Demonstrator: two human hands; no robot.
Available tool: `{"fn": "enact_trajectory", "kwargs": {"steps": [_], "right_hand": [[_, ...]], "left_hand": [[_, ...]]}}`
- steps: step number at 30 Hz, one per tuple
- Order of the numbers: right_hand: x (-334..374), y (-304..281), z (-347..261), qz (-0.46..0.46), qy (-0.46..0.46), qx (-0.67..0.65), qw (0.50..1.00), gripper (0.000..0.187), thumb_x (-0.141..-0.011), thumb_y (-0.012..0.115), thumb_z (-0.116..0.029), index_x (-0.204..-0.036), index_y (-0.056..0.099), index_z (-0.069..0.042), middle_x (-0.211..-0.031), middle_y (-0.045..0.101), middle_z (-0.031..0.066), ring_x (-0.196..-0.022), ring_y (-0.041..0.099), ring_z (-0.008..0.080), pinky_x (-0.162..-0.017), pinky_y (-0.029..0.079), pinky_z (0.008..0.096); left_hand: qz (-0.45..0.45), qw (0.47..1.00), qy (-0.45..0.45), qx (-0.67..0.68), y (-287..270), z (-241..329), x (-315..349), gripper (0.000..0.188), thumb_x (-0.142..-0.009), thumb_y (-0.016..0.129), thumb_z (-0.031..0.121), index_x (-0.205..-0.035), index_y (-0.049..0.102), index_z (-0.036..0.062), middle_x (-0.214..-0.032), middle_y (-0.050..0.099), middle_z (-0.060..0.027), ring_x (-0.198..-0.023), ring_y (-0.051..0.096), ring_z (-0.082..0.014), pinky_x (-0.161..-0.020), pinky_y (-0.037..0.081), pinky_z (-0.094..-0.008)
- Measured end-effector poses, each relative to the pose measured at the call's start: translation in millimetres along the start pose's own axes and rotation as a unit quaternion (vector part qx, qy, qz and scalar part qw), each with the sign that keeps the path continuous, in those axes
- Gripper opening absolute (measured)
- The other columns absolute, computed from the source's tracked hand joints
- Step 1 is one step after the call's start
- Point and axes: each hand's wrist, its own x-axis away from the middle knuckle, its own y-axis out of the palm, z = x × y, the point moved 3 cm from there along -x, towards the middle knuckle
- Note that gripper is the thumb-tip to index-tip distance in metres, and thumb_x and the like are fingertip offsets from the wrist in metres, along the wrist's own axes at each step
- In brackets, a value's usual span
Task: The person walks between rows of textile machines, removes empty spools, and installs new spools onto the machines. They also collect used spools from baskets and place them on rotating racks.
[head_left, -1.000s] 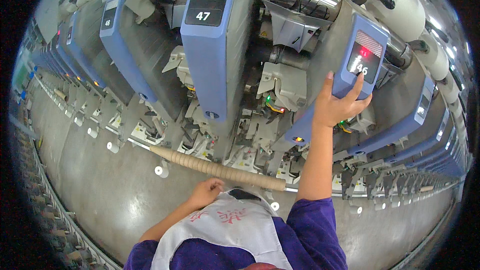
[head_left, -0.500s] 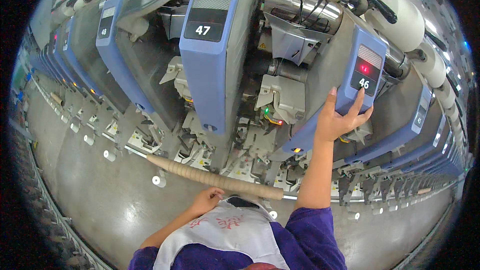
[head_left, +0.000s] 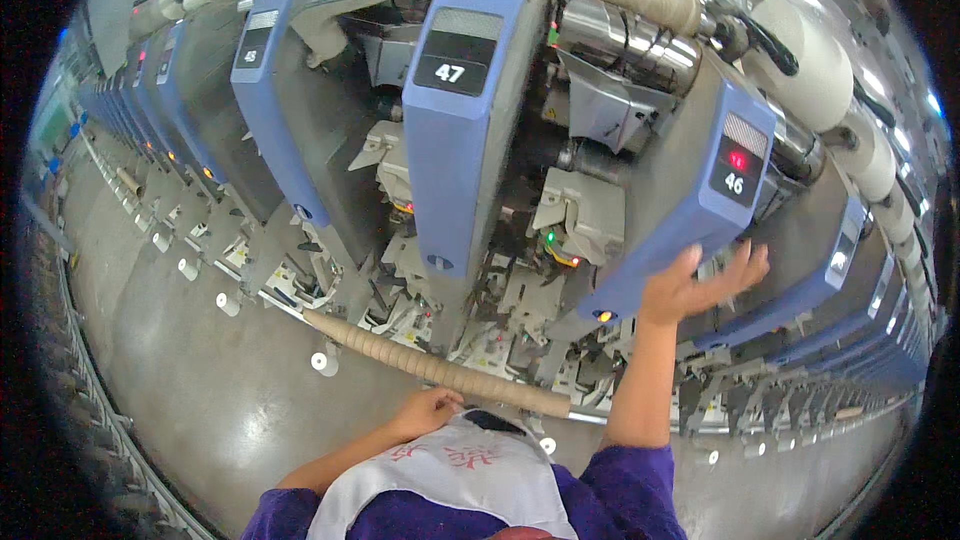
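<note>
My right hand (head_left: 700, 285) is off the surface, its fingers spread and holding nothing. It hovers just below the small dark display panel (head_left: 737, 162) on the front of a blue-faced winding unit (head_left: 664, 262); red digits glow on that panel. Close to my body, my left hand (head_left: 425, 414) has its fingers curled in beside the white apron (head_left: 440, 460). What those fingers hold, if anything, is hidden. Just beyond the left hand lies a long beige, ridged tube (head_left: 430, 368), along the machine's front rail.
Another blue-faced unit (head_left: 452, 140) stands to the left, and more units run off both ways. Large white yarn packages (head_left: 800, 65) and a beige wound cone (head_left: 640, 0) sit along the top. A small white bobbin (head_left: 322, 363) is below the rail, above the grey floor (head_left: 190, 380).
My right hand has dropped away from the display panel, with its fingers opening wider. The view has shifted slightly, and my left hand stays curled near the apron.
</note>
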Motion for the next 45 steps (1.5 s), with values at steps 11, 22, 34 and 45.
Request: {"fn": "enact_trajectory", "kwargs": {"steps": [11, 22, 34, 45], "right_hand": [[63, 32, -47, -0.092, -0.111, -0.190, 0.971, 0.039, -0.087, 0.050, -0.015, -0.123, 0.039, -0.008, -0.131, 0.039, 0.0226, -0.126, 0.030, 0.0438, -0.104, 0.022, 0.0581], [289, -46, -254, -0.734, 0.045, -0.498, 0.459, 0.038, -0.076, 0.056, -0.007, -0.114, 0.052, -0.002, -0.130, 0.042, 0.0199, -0.127, 0.032, 0.0395, -0.105, 0.027, 0.0432], [352, -96, -496, -0.773, 0.000, -0.571, 0.276, 0.031, -0.076, 0.059, -0.008, -0.108, 0.060, -0.008, -0.117, 0.056, 0.0127, -0.109, 0.053, 0.0297, -0.091, 0.044, 0.0364], [439, 29, -637, -0.821, 0.059, -0.456, 0.338, 0.023, -0.083, 0.057, -0.011, -0.103, 0.063, -0.004, -0.098, 0.066, 0.0108, -0.087, 0.063, 0.0210, -0.077, 0.049, 0.0303]], "left_hand": [[0.094, 0.993, -0.062, 0.023, 6, -39, 22, 0.026, -0.083, 0.055, 0.025, -0.103, 0.062, 0.0109, -0.094, 0.067, -0.0090, -0.085, 0.064, -0.0240, -0.075, 0.049, -0.0347], [0.273, 0.945, -0.169, 0.057, -23, -90, 111, 0.025, -0.083, 0.055, 0.022, -0.102, 0.063, 0.0073, -0.094, 0.065, -0.0139, -0.086, 0.063, -0.0281, -0.077, 0.049, -0.0363], [0.450, 0.828, -0.266, 0.204, -122, -238, 296, 0.028, -0.080, 0.059, 0.024, -0.103, 0.064, 0.0091, -0.095, 0.066, -0.0134, -0.086, 0.064, -0.0251, -0.077, 0.050, -0.0357], [0.245, 0.882, -0.400, -0.041, -258, -352, 360, 0.033, -0.077, 0.055, 0.029, -0.102, 0.064, 0.0086, -0.092, 0.066, -0.0166, -0.085, 0.062, -0.0349, -0.074, 0.050, -0.0421]]}}
